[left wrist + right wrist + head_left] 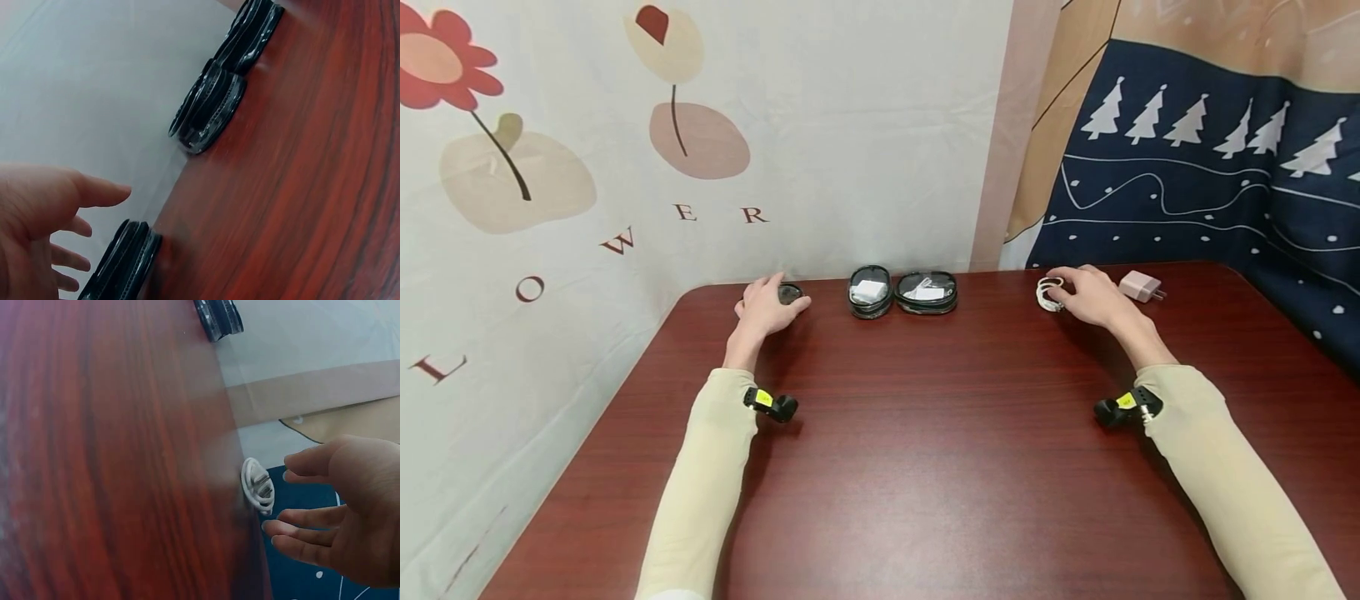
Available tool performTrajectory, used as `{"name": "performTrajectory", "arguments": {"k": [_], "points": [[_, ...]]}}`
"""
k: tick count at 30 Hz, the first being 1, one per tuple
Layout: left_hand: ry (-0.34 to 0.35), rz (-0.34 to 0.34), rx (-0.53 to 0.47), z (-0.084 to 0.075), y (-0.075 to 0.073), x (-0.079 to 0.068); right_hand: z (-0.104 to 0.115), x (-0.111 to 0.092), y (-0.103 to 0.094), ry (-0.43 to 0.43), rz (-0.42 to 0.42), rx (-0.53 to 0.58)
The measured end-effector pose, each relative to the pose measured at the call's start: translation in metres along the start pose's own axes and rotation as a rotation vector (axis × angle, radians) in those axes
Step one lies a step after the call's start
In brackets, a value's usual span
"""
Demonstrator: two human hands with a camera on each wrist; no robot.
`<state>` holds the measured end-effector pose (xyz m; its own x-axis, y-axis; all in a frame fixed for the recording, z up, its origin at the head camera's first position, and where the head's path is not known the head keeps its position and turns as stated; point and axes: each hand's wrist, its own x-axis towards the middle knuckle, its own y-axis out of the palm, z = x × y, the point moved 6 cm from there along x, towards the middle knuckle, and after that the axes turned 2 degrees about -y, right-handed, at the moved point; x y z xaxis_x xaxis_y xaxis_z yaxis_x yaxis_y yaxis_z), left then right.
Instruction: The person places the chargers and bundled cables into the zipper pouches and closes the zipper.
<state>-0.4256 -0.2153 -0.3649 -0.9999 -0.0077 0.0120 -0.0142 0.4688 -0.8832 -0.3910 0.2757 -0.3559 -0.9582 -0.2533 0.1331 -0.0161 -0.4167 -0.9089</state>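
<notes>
Near the back left of the table, my left hand (766, 307) hovers over a small black zip case (790, 292), thumb and fingers spread apart. In the left wrist view, the thumb stays clear of that case (125, 262), while the other fingers are by its far side; contact cannot be told. On the right, my right hand (1096, 297) reaches over a coiled white cable (1049, 294). Its fingers are loosely bent and parted beside the cable (258, 486) in the right wrist view, with a gap visible between thumb and coil.
Two more black zip cases, one rounder (870, 292) and one wider (927, 292), sit side by side along the back edge. A pale plug-in charger (1141, 286) lies just right of the right hand. Printed curtains (850, 167) hang behind the reddish-brown table (925, 433).
</notes>
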Motion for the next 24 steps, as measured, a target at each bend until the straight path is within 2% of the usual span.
{"name": "performTrajectory", "arguments": {"k": [11,16,24], "points": [[-0.053,0.037,0.03,0.013,-0.003,0.0,-0.012,-0.001,0.004,0.035,0.011,0.008],[-0.074,0.026,0.051,0.016,-0.007,-0.002,-0.014,-0.003,0.004,0.087,0.023,0.049],[-0.101,0.047,0.056,0.025,-0.01,-0.003,-0.017,-0.003,0.003,0.151,0.035,0.068]]}}
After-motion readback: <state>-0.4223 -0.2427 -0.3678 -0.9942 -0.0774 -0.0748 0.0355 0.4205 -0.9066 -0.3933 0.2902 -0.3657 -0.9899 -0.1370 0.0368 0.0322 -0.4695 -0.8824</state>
